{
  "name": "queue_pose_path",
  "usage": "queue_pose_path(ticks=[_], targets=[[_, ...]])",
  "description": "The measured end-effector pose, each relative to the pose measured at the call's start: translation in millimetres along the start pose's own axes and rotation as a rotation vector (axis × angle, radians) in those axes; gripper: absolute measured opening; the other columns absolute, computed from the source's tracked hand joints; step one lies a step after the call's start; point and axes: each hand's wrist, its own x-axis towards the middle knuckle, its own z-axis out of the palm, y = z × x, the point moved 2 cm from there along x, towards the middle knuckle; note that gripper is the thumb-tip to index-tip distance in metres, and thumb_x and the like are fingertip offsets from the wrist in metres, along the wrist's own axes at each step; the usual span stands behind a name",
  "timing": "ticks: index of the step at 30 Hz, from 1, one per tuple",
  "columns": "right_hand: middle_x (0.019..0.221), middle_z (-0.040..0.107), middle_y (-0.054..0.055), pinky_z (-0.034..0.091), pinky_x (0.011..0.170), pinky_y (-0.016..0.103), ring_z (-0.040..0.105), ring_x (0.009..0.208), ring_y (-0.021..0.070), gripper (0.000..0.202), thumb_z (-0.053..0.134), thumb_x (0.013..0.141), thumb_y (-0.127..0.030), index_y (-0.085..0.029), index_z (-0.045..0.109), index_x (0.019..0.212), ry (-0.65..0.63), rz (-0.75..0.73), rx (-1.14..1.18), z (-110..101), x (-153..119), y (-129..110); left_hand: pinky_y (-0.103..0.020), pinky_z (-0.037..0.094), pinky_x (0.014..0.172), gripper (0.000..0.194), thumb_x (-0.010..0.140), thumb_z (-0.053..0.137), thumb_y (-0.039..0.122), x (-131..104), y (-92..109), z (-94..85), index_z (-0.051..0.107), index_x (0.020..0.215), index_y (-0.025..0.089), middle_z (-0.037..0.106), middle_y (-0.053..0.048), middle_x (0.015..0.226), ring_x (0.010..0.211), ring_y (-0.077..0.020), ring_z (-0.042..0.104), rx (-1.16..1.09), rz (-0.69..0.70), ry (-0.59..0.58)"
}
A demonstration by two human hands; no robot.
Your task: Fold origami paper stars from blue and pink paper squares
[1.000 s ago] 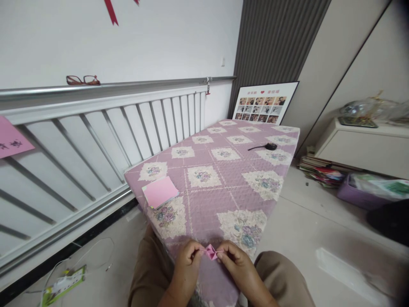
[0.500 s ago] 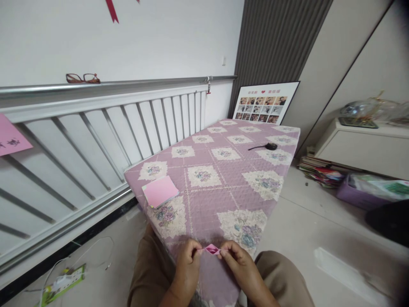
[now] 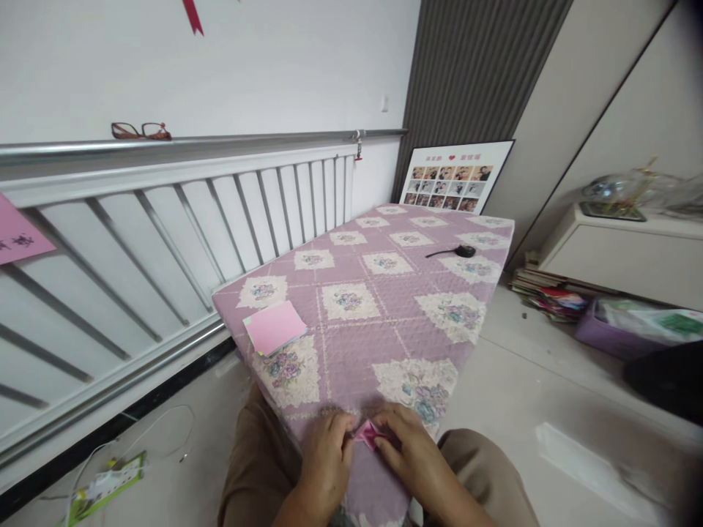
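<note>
A small folded pink paper [image 3: 367, 433] is held between my two hands, over the near end of the cloth-covered table [image 3: 351, 344]. My left hand [image 3: 329, 454] pinches its left corner between thumb and fingers. On the other side, my right hand [image 3: 403, 443] grips the right part, its thumb against the paper's lower edge. The paper's middle stands up in a fold, with darker pink inside. Farther off to the left on the cloth lies a stack of pink paper sheets [image 3: 274, 327].
A black round object with a strap [image 3: 464, 251] lies at the table's far right. A white radiator [image 3: 247, 212] runs along the left side, with glasses [image 3: 141, 132] on the pipe above. A purple bin [image 3: 615, 329] stands on the floor at right.
My hands have closed in around the pink paper, my right fingers reaching farther over it. The flat diamond-shaped opening has become a more raised, folded shape.
</note>
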Motion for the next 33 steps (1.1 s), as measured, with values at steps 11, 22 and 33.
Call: queue_pose_path(ticks=[11, 22, 33], targets=[[0.124, 0.057, 0.012, 0.040, 0.091, 0.043, 0.043, 0.121, 0.0320, 0.021, 0.051, 0.082, -0.014, -0.021, 0.070, 0.088, -0.146, 0.081, -0.391, 8.7, 20.8, -23.9, -0.032, 0.038, 0.087, 0.031, 0.080, 0.049, 0.010, 4.9, 2.1, 0.8, 0.060, 0.106, 0.024, 0.065, -0.002, 0.101, 0.097, -0.0202, 0.056, 0.033, -0.038, -0.041], [0.106, 0.064, 0.011, 0.042, 0.077, 0.037, 0.051, 0.108, 0.0291, 0.022, 0.051, 0.081, -0.012, -0.023, 0.070, 0.085, -0.181, 0.150, -0.514, 14.0, 31.6, -30.5, -0.032, 0.038, 0.088, 0.041, 0.079, 0.046, 0.008, 6.9, 11.2, -4.8, 0.057, 0.113, 0.027, 0.061, -0.002, 0.110, 0.102, -0.0204, 0.052, 0.057, 0.013, -0.074], [0.089, 0.063, 0.004, 0.044, 0.081, 0.032, 0.058, 0.087, 0.0188, 0.021, 0.046, 0.072, -0.011, -0.021, 0.057, 0.087, 0.024, 0.091, 0.041, -4.2, 8.8, 20.7, -0.032, 0.038, 0.086, 0.033, 0.079, 0.049, 0.008, 5.8, 9.2, -2.4, 0.060, 0.104, 0.027, 0.063, -0.001, 0.102, 0.098, -0.0203, 0.054, 0.029, 0.056, -0.043]])
